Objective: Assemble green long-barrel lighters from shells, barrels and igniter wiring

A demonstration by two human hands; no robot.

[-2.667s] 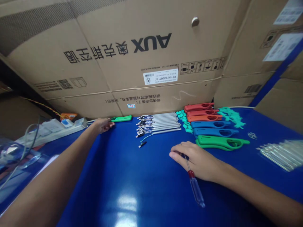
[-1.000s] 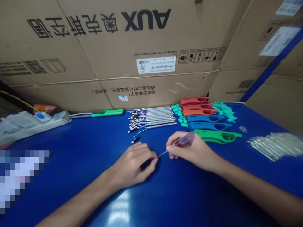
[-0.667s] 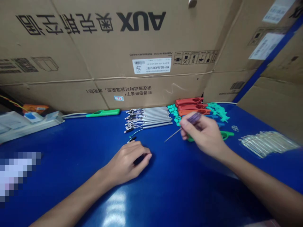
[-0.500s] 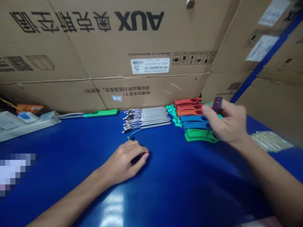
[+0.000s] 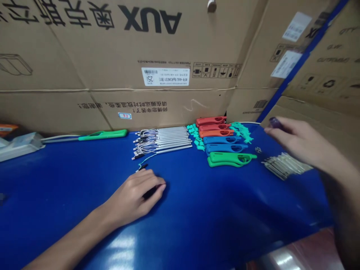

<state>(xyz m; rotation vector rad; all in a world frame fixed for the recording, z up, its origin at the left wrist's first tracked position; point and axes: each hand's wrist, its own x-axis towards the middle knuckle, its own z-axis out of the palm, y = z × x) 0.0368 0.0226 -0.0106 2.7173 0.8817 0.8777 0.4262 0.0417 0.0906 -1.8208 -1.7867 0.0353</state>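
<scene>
My left hand (image 5: pixel 140 195) rests on the blue table with fingers curled and thumb tip against the forefinger; nothing shows in it. Just beyond its knuckles lies a black connector (image 5: pixel 143 167) on a thin wire, leading to a row of silver metal tubes (image 5: pixel 173 138). Away to the right, my right hand (image 5: pixel 300 140) is closed around a screwdriver with a dark purple handle (image 5: pixel 275 123); its shaft is hidden. It hovers above a bundle of pale, clear sticks (image 5: pixel 285 165). Small metal pieces (image 5: pixel 258 150), perhaps screws, lie left of the bundle.
Red lighter shells (image 5: pixel 210 120), blue ones (image 5: pixel 221 140) and green ones (image 5: pixel 230 158) lie stacked between small teal caps (image 5: pixel 197 135) and teal trigger-like parts (image 5: pixel 242 131). A green lighter body (image 5: pixel 105 134) and power strip (image 5: pixel 25 146) sit left. Cardboard (image 5: pixel 118 75) walls the back.
My right hand has moved right with the screwdriver, away from the coloured shells, uncovering the teal parts and small metal pieces. The view has turned right; my left hand stays in place on the table.
</scene>
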